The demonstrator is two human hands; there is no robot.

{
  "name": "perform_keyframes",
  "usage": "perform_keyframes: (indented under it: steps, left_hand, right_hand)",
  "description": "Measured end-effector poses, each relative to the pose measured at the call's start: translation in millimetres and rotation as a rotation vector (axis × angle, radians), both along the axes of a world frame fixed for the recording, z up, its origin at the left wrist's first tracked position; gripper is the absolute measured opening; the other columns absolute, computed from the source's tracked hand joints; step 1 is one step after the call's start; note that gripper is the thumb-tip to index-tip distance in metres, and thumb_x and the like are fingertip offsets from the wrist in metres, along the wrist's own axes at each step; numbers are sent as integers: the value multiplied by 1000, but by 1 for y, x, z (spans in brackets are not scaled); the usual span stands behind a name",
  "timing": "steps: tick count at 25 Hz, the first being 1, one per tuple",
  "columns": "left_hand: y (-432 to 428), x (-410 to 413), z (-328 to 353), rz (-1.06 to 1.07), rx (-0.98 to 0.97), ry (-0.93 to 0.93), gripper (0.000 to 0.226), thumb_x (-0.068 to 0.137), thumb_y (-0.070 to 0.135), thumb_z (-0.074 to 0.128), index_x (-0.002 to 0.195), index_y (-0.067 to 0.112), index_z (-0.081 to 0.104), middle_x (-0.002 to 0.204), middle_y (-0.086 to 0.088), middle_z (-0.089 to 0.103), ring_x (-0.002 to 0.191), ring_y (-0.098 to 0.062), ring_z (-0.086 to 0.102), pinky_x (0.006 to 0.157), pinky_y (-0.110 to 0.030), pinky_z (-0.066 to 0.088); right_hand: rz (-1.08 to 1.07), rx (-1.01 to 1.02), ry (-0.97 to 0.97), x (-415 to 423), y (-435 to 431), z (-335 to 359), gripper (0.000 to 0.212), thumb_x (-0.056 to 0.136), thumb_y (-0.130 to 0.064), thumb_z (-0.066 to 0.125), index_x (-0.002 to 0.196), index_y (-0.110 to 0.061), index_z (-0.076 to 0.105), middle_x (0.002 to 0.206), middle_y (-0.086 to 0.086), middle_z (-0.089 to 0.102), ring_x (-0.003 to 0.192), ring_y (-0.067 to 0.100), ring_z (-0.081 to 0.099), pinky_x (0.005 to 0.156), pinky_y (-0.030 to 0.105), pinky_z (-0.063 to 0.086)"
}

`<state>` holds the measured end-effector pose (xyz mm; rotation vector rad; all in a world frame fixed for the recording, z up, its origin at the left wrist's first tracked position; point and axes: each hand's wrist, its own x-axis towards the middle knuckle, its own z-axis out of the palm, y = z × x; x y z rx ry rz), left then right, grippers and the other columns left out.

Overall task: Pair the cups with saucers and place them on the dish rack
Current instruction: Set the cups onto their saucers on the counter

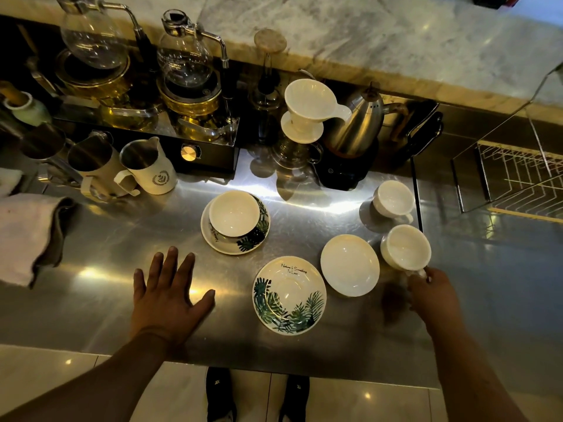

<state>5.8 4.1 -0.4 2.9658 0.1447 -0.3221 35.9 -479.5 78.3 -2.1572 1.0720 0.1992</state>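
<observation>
In the head view, the dish rack is cut off at the right edge of the frame, and only part of its wire grid is seen behind a glass panel. The handle of the plain cup at lower right is hidden by the right hand, whose fingers appear to be pinched around it, though blur makes the grip hard to confirm. The left hand is held flat over the steel counter at lower centre-left, fingers spread, touching nothing.

Three cups are counted: the held one, a second plain cup above it, and one cup seated on a leaf-print saucer at centre. Three saucers are counted: that one, an empty leaf-print saucer below it, and a plain white saucer just beside the held cup.
</observation>
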Motion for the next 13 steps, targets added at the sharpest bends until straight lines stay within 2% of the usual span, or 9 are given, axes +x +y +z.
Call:
perform_keyframes:
  steps: [2, 4, 6, 9, 13]
  left_hand:
    - [-1, 0, 2, 0, -5, 8, 92, 86, 84, 26, 161, 35, 8, 171, -2, -1, 157, -26, -7, 125, -58, 1]
    - [-2, 0, 5, 1, -5, 13, 92, 85, 84, 26, 161, 35, 8, 171, -2, -1, 157, -25, -8, 125, -57, 0]
    - [-3, 0, 7, 3, -4, 12, 92, 85, 83, 26, 162, 34, 9, 171, -2, -1, 157, -25, -8, 126, -57, 0]
    - [-4, 0, 10, 1, 8, 19, 93, 85, 83, 25, 162, 34, 9, 171, -2, -2, 158, -25, -8, 126, -57, 0]
    - [-4, 0, 12, 5, 3, 34, 93, 84, 84, 23, 162, 35, 6, 171, -2, -5, 157, -25, -11, 126, -57, -1]
  right_hand:
    - [16, 12, 28, 0, -10, -6, 28, 98, -29, 57, 117, -9, 63, 96, 15, 69, 88, 36, 67, 81, 55, 58]
    - [9, 99, 11, -1, -15, -6, 24, 100, -28, 57, 109, -8, 67, 90, 13, 70, 80, 32, 69, 65, 41, 56]
    - [3, 160, -48, -6, -12, -3, 20, 100, -30, 59, 97, -12, 69, 88, 14, 73, 78, 28, 71, 58, 33, 51]
    - [8, 149, -141, -15, 2, 6, 20, 99, -33, 59, 89, -19, 67, 84, 11, 72, 81, 30, 71, 62, 35, 50]
    - [69, 208, -240, -34, 32, 17, 18, 100, -32, 58, 88, -23, 67, 75, 5, 73, 78, 29, 72, 73, 43, 54]
